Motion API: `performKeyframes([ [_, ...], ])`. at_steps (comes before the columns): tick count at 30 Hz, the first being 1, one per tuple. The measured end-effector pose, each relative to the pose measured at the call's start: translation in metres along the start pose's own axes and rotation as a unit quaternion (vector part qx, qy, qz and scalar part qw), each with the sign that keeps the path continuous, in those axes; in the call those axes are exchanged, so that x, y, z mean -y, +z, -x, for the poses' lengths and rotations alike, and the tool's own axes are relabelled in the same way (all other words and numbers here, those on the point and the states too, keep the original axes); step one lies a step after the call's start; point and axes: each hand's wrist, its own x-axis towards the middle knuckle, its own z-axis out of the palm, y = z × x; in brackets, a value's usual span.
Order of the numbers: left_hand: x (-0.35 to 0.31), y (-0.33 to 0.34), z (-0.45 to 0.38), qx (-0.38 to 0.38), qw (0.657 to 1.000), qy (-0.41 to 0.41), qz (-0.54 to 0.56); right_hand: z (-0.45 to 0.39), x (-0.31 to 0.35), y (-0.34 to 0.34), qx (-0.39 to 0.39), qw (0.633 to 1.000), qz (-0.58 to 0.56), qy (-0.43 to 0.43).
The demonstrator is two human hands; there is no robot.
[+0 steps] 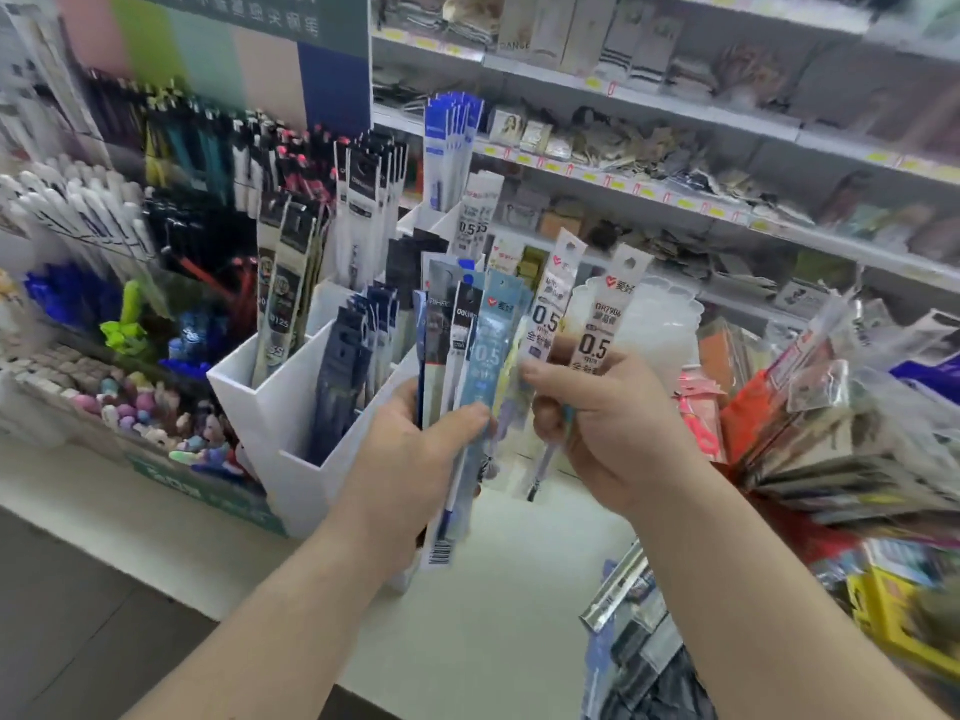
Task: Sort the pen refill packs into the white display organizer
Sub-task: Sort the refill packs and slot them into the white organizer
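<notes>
Glossy plastic sleeves everywhere: the left hand (410,449) is gripping a fanned bunch of refill packs (467,366) upright, labels facing up for reading, while the right hand (597,413) is pinching two white 0.5 packs (592,324) apart from them, likely matching types. Just left and farther back, the white display organizer (270,407) is standing on the counter (493,615), its stiff compartments holding slim packs upright
</notes>
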Motion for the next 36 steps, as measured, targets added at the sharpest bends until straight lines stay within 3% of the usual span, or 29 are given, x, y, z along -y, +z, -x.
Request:
performKeyframes([
  [6,0.013,0.013,-0.003,0.033,0.997,0.004,-0.066,0.007,-0.006,-0.007,-0.086,0.996,-0.008,-0.002],
  [13,0.022,0.017,-0.006,0.013,0.995,0.036,-0.088,0.01,0.002,-0.028,-0.058,0.978,-0.157,0.124],
  [17,0.025,0.019,-0.009,0.012,0.994,0.033,-0.104,0.005,0.0,-0.033,-0.153,0.965,-0.183,0.107],
  [22,0.027,0.022,-0.012,0.045,0.992,0.018,-0.117,-0.005,-0.005,-0.026,-0.137,0.97,-0.194,0.058],
  [30,0.026,0.027,-0.023,0.067,0.989,0.016,-0.131,-0.027,-0.022,-0.008,-0.231,0.963,-0.126,0.055],
  [34,0.021,0.026,-0.03,0.059,0.986,0.02,-0.152,-0.035,-0.025,-0.005,-0.19,0.969,-0.147,0.065],
  [36,0.017,0.024,-0.035,0.04,0.985,0.026,-0.166,-0.038,-0.025,-0.01,-0.147,0.982,-0.09,0.071],
])
